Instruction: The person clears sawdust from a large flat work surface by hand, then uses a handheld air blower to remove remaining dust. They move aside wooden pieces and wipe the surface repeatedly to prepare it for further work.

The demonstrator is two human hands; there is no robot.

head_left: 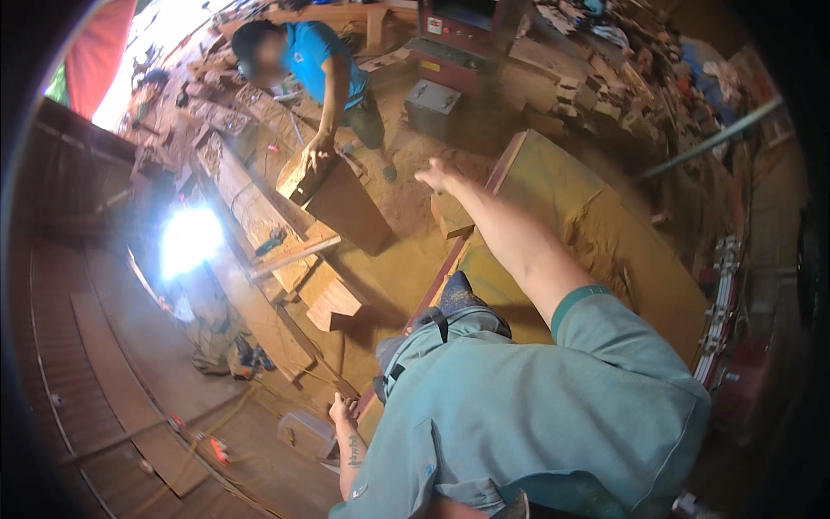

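My right arm reaches forward across a dusty yellowish tabletop (553, 173) with a reddish edge strip. Beyond that edge is my right hand (439, 176), fingers partly stretched out, with nothing visible in it. Just below it a wooden block (453, 214) sits at the table's edge; whether the hand touches it I cannot tell. My left hand (344, 408) hangs low beside the table's near end, its fingers loosely bent and apart, no object showing in them. A tall wooden piece (350, 208) stands across from me, under another person's hand (318, 151).
A person in a blue shirt (322, 65) bends over at the far left. Long timbers (246, 195) and an angled wooden block (333, 303) lie left. A grey box (432, 105) stands before a dark red machine (450, 65). Wood scraps (596, 91) pile up behind.
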